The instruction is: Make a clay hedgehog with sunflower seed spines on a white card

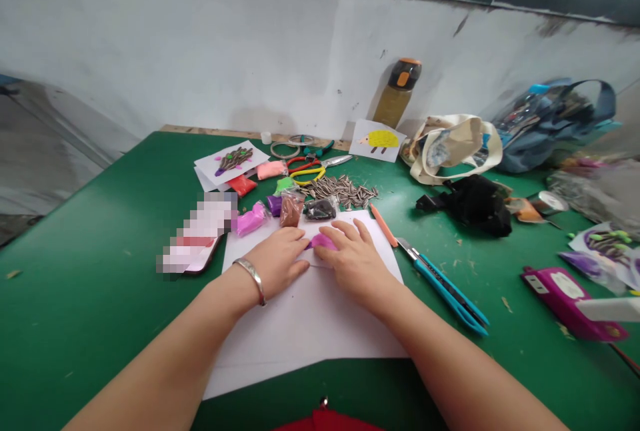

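White paper (300, 324) lies on the green table in front of me. On its upper part is a flattened piece of pink-purple clay (324, 241) with a darker purple tip at its left. My right hand (353, 254) rests over the clay, fingers spread and fingertips touching it. My left hand (281, 259), with a silver bangle at the wrist, lies at the clay's left end; its fingers are apart and hold nothing. Just beyond the hands sit bags of brown clay (291, 209), black clay (321, 209) and pink clay (251, 219).
Striped seeds (343, 191) are heaped behind the bags, near scissors (337, 161). A blue cutter (450, 294) lies right of the paper, a phone (200, 237) left. A bottle (397, 92) and hedgehog picture (377, 140) stand by the wall; a magenta case (570, 304) lies far right.
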Demonstrator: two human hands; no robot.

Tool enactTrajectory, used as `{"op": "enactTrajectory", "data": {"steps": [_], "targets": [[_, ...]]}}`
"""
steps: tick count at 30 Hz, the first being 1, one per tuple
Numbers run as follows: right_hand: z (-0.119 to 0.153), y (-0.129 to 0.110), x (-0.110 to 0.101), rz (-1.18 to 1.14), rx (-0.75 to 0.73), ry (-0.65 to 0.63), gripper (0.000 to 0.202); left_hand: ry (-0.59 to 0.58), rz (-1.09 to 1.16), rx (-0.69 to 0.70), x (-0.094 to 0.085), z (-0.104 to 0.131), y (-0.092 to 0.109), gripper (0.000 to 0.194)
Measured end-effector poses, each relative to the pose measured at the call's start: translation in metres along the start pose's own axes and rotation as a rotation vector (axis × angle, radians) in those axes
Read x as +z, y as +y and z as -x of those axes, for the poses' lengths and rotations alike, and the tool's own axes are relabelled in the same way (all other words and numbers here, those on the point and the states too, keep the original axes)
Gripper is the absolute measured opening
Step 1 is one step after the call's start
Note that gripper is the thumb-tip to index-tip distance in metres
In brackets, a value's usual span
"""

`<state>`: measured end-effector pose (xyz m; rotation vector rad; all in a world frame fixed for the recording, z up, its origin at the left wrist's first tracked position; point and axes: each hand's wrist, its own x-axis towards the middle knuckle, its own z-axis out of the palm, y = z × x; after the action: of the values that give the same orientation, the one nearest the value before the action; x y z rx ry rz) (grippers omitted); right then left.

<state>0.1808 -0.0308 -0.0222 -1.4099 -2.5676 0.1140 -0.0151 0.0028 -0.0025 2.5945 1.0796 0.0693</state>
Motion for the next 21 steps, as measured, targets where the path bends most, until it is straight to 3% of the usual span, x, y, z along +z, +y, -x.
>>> {"op": "enactTrajectory", "data": {"steps": [5, 12, 17, 21], "targets": [[-0.0003, 0.0075, 0.0015, -0.05, 0.102, 0.04, 0.047, -0.029, -0.013, -0.021, -0.0016, -0.0001, 0.0016, 0.024], [-0.0084, 0.0014, 0.005, -0.013, 0.065, -0.02, 0.036, -0.031, -0.032, -0.011, 0.0007, -0.0003, 0.0005, 0.024], [-0.0062, 0.0059, 0.0076, -0.029, 0.128, 0.015, 0.049, -0.021, -0.042, 0.005, -0.0021, 0.0, 0.0028, 0.02], [-0.0055, 0.0086, 0.0044, -0.013, 0.117, -0.012, 0.045, -0.024, -0.032, -0.02, -0.0029, 0.0007, 0.0029, 0.023]]}}
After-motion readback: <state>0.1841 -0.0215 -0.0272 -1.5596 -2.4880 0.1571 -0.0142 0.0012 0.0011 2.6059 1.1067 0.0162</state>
